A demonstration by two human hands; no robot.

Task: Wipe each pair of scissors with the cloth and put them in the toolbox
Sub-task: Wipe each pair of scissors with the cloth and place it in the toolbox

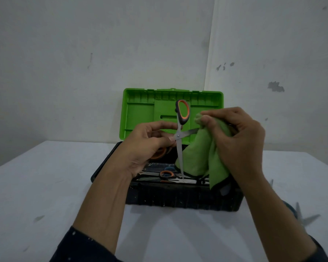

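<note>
Holding an opened pair of scissors (179, 136) above the toolbox (178, 197), I have my left hand (150, 142) closed near the pivot and lower handle, so one blade hangs point-down toward the box and the orange-and-grey handle loop stands up before the green lid (140, 114). My right hand (239, 140) has its grip bunched tight on the green cloth (195, 156), thumb and fingers pinching the fabric over the other blade, which runs sideways into the folds; the rest of the cloth drapes down over the box's right side. From this single head view, the toolbox sits open at the middle of the white worktop (45, 186), toward its far edge, lid propped back near the wall. Inside, at least one cleaned pair with orange handles (166, 174) lies flat on the bottom, and another orange loop shows below my left hand, though I cannot tell whether it belongs to the pair I hold. At the worktop's right edge, by my right forearm, blurred blades of more scissors (303, 217) wait. I judge the job partly done: some are stowed, this pair is mid-wipe, and at least one is left.
</note>
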